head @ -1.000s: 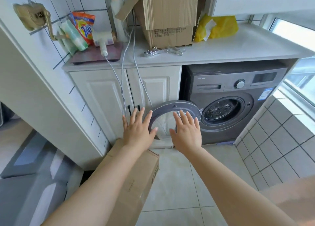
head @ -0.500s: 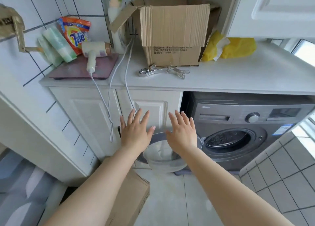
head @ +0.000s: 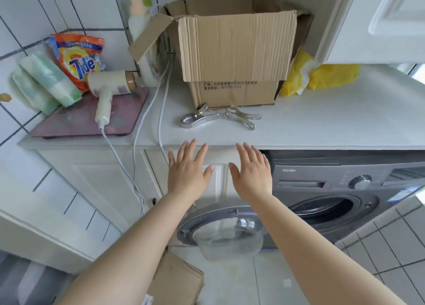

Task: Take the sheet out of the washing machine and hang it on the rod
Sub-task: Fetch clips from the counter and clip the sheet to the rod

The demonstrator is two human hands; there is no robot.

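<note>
On the white counter (head: 322, 125) over the open grey washing machine (head: 345, 189): one cardboard box (head: 236, 51), two metal clips (head: 199, 119); both hands (head: 187, 171) empty, fingers spread.

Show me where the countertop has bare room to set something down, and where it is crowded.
Free: the countertop right of the two metal clips, in front of the yellow bag, above the washing machine. Also a bare strip along the front edge. Crowded: the left end, with hair dryer, Tide bag, rolls, cords and cardboard box.
</note>
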